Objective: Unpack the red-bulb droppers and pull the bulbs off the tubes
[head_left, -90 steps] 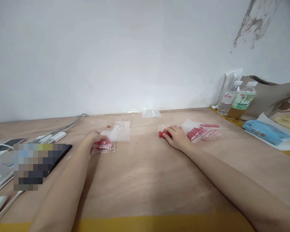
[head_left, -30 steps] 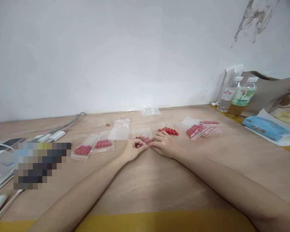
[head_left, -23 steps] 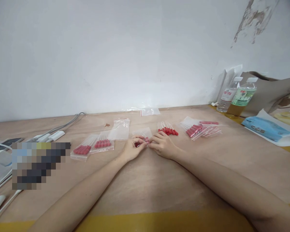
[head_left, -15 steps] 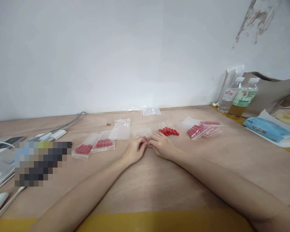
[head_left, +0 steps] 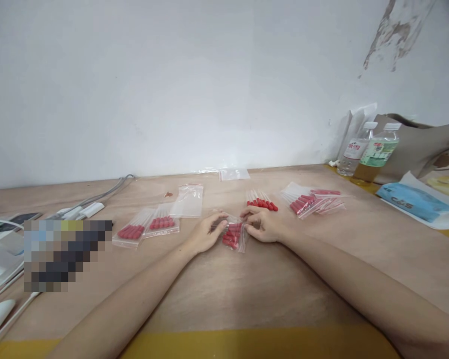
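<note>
Presently, grip, left hand (head_left: pixel 205 234): you are pinching the upper left edge of the bag (head_left: pixel 240 239), fingers curled in narrow, thumb meeting fingertips on the film.
Grip, right hand (head_left: pixel 264 225): you are holding the bag's right side, fingers folded close on it; which pads are touching is too small to tell.
Location, bag: it is sitting between your two hands at mid-table (head_left: pixel 224 294), tilted, with its lower corner at or just off the wood.
Contents: red-tipped sticks (head_left: pixel 231 236) are showing through the clear film, bunched together.
Step in hand: in my judgement, you are working the top edge of a bag that is already loaded, both hands engaged. Whether the edge is pressed shut cannot be told.
Next move calls for: a steady two-sided pinch along that edge, the film kept flat and the sticks kept clear of it.
Risk: thin film is liable to slip, and the contents may be shifting if the bag tips further.
Nearby, loose sticks (head_left: pixel 262 201): lying unbagged just beyond your right hand, apart from it.
Nearby, filled bags (head_left: pixel 145 228): two lying side by side, left of your left hand.
Nearby, empty bag (head_left: pixel 189 199): lying flat just behind those two.
Nearby, pile (head_left: pixel 311 201): more bagged sticks, overlapping, right of the loose sticks.
Far right, bottles (head_left: pixel 366 152): two standing upright by the wall, well apart from the work.
</note>
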Demonstrator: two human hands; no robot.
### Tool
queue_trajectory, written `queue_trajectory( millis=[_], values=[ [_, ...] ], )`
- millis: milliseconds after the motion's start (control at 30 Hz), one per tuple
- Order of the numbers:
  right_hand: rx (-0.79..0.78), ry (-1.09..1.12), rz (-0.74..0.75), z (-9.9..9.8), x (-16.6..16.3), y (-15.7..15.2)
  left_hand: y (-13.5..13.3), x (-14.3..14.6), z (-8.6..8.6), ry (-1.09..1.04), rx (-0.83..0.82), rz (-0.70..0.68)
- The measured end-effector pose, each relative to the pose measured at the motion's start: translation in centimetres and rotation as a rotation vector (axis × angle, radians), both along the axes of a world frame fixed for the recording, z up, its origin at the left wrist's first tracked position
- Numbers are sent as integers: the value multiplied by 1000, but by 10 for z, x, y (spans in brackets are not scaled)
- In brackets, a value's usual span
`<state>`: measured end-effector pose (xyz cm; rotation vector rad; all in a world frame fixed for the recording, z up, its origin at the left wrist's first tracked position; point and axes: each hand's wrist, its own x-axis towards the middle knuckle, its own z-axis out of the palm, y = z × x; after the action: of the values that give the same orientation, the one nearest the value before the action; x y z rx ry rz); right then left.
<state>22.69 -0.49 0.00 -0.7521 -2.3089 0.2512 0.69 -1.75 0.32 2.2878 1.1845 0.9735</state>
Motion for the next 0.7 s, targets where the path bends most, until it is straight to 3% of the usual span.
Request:
queue_trajectory(
  millis=[133,200,300,500,700],
  values=[
    [185,-21,-134,-5,-2,7,-12,-1,8,115,64,-102],
    [201,-45,-184,-5,-4,6,-17,-2,12,134,101,-139],
    [101,-63,-170,-1,-8,3,-19,-5,14,148,132,-166],
    [-161,41,4,3,-10,-1,-13,-10,3,89,53,-90],
    [-228,44,66,-2,-10,5,-7,-12,-1,24,-33,-85]
  ],
)
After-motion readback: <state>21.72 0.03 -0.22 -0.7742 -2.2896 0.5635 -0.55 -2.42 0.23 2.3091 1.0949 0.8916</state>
